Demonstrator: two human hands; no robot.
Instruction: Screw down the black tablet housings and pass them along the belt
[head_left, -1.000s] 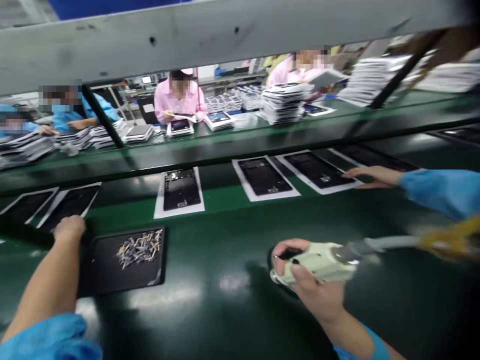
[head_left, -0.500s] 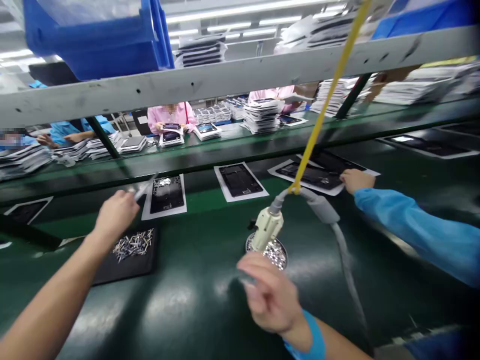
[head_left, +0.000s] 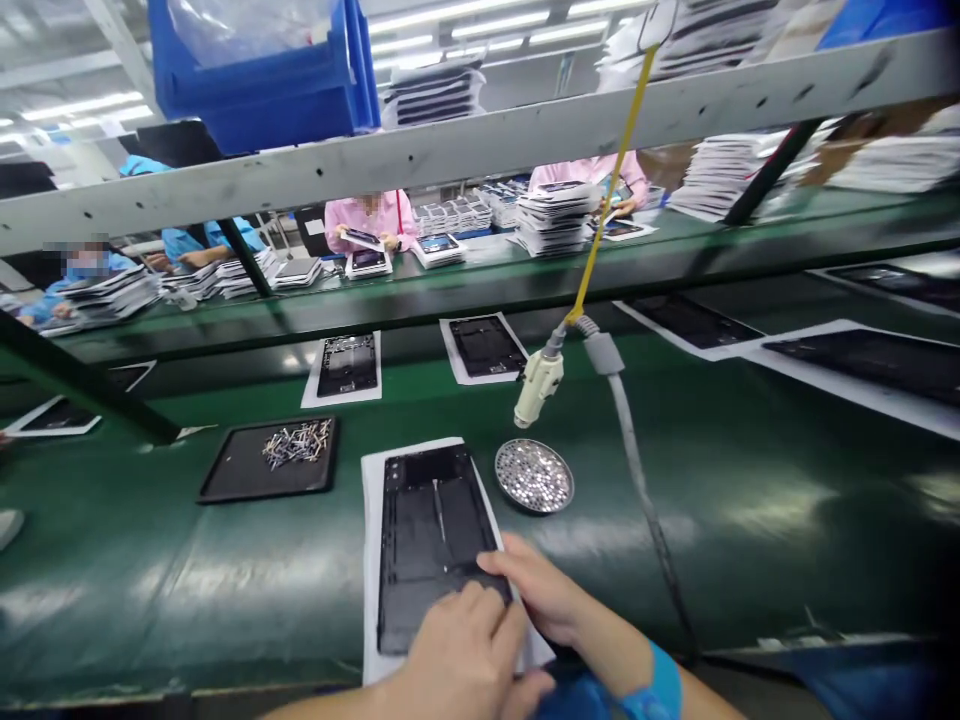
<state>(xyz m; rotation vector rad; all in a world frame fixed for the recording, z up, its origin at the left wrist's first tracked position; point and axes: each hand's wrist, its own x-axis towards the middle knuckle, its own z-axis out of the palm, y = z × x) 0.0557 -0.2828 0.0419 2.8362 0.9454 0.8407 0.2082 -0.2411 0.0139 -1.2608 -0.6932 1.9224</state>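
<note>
Head view: two hands at one panel

At left, the tray carries a heap of pins. In the middle, the panel lies on white paper upon the bench. The left hand covers its lower part; how its fingers close, I cannot tell. The right hand holds the right edge, thumb on top. If the hands pull unevenly, the panel may slip on its paper. Near it, the dish of shiny bits could spill from a knock. The driver hangs above; it might swing when bumped.
</note>
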